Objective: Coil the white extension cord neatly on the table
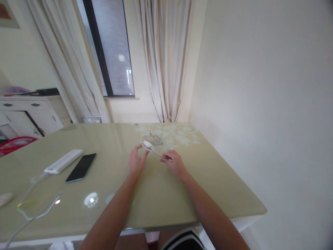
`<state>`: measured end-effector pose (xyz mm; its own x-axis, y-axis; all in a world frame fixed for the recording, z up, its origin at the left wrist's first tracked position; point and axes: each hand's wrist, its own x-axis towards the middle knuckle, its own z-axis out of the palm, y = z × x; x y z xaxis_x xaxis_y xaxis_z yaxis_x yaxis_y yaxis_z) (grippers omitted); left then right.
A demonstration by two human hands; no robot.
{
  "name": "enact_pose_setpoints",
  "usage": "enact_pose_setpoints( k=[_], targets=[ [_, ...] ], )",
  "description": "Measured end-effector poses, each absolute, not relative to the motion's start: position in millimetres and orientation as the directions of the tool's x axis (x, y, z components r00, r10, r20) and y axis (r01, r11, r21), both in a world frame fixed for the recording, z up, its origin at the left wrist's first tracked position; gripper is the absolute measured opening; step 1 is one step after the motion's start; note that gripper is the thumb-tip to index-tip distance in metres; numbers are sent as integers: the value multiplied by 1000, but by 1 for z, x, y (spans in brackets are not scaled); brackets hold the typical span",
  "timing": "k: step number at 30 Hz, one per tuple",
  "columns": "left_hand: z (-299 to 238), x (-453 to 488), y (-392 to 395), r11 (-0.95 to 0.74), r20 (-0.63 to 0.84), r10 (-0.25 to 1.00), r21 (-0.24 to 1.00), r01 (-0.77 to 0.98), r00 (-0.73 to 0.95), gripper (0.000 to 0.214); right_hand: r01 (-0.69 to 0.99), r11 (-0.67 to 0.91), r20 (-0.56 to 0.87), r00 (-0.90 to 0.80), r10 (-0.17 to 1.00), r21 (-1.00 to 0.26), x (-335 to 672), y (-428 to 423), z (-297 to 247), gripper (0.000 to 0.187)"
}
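Note:
A white charging cable (157, 153) is stretched between my two hands, just over the table. It has a white plug-like block (148, 144) near my left hand. My left hand (136, 160) curves its thumb and fingers around the looped end beside that block, with a gap showing between thumb and forefinger. My right hand (176, 164) pinches the other part of the cable, its fingers closed. Beyond the hands, a loose coil of thin cable (155, 139) lies on the tabletop; whether it joins the held piece I cannot tell.
On the left of the glossy table (213, 194) lie a white power strip (65, 161) and a dark phone (81, 168). A white cord (36, 218) trails to the near edge. A wall (260, 104) runs along the right side; a curtain (166, 62) hangs behind.

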<state>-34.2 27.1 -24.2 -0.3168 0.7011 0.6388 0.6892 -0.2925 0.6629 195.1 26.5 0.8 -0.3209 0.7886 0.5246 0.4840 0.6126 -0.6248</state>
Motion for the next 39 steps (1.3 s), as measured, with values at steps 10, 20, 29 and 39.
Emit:
enact_pose_setpoints(
  k=[10,20,29,39],
  targets=[
    [-20,-30,26,-558,849,526,307,771,43,56,475,684,539,-421,729,-553,186,15,0,17],
    [-15,-22,17,-632,789,570,243,736,228,27,555,688,573,-402,714,-468,190,17,-3,16],
    [14,-28,-5,-572,572,750,308,760,332,30,691,722,616,-550,564,-45,206,16,14,25],
    [34,-134,-79,-498,551,749,103,861,367,36,588,737,667,-700,257,332,272,-18,48,26]
  ],
)
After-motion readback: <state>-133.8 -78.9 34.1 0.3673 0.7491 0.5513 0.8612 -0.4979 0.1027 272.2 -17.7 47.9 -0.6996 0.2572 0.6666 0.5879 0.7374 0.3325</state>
